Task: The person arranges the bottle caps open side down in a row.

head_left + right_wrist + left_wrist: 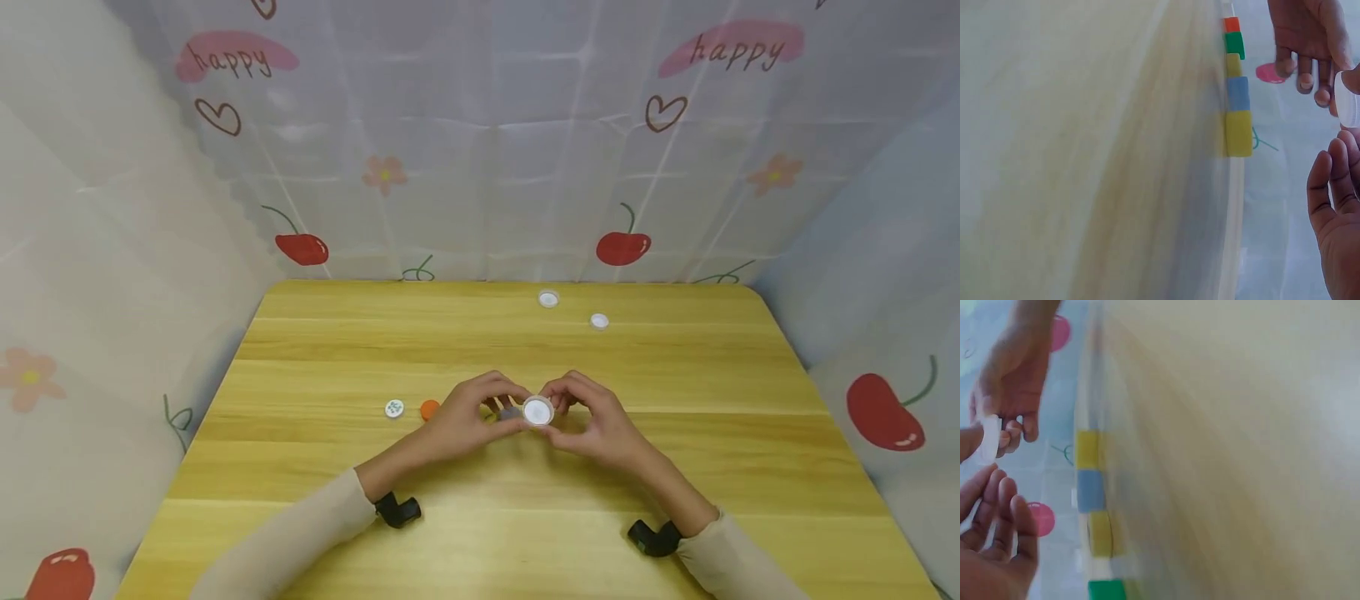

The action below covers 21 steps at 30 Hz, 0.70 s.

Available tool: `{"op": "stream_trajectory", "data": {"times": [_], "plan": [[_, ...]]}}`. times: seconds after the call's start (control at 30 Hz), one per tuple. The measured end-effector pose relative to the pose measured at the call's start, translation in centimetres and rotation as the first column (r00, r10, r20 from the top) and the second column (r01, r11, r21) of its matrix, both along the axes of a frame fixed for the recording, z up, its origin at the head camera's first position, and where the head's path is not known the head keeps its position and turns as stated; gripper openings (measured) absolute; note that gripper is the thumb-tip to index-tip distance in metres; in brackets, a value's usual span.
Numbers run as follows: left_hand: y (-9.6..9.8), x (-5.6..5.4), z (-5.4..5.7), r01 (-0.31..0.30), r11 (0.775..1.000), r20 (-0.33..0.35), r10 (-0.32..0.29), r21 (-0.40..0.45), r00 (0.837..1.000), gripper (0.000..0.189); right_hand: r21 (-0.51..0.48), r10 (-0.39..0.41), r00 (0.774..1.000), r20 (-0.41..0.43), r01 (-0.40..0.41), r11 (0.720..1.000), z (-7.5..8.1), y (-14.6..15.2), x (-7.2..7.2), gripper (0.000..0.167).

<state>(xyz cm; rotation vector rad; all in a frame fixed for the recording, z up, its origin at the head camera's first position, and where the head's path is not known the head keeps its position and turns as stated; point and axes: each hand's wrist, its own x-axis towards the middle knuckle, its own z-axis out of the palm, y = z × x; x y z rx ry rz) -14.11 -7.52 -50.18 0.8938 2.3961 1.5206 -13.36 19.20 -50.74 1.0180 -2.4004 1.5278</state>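
Observation:
Between both hands, above the wooden table, is a white round screw cap (537, 411). Its rim and pale inner disc face the head camera, and ribs show on its side in the right wrist view. My left hand (474, 417) pinches it from the left with fingers and thumb. From the other side my right hand (596, 421) pinches it the same way. Behind the left hand's fingers a grey-blue cap (510, 412) is partly hidden. Left of that hand lie an orange cap (430, 409) and a white cap with green marks (393, 408).
Toward the table's back edge lie two more white caps (548, 298) (599, 321). Both wrist views show a row of coloured caps, among them yellow (1239, 134), blue (1237, 94) and green (1107, 590). A printed curtain (487, 192) stands behind the wooden table (510, 550).

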Motion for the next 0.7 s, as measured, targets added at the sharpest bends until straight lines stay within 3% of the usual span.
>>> {"op": "stream_trajectory", "data": {"times": [0.07,0.2,0.3,0.37,0.43,0.7], "plan": [[-0.27,0.04,-0.13,-0.002,0.998,0.135,-0.007,0.069,0.991,0.024,-0.005,0.004,1.0,-0.017,-0.004,1.0,0.04,-0.09,0.09,0.045],[-0.57,-0.02,-0.06,-0.015,0.992,0.342,-0.028,0.125,0.939,0.017,0.003,0.028,0.998,-0.057,-0.028,1.0,0.14,-0.23,0.1,0.048],[-0.65,0.01,0.19,-0.021,0.991,0.444,-0.041,0.132,0.895,0.02,0.029,0.056,0.995,-0.078,-0.053,0.998,0.24,-0.36,0.03,0.049],[-0.7,0.07,0.32,-0.031,0.989,0.484,-0.043,0.142,0.874,0.021,0.054,0.065,0.995,-0.078,-0.061,0.997,0.41,-0.46,0.04,0.048],[-0.72,0.12,0.4,-0.039,0.99,0.484,-0.032,0.137,0.875,0.02,0.077,0.066,0.995,-0.08,-0.06,0.995,0.61,-0.54,0.09,0.047],[-0.72,-0.01,0.29,-0.082,0.995,0.329,0.06,0.055,0.942,0.013,0.178,-0.016,0.999,-0.043,0.024,0.984,0.77,-0.85,0.22,0.052]]}}
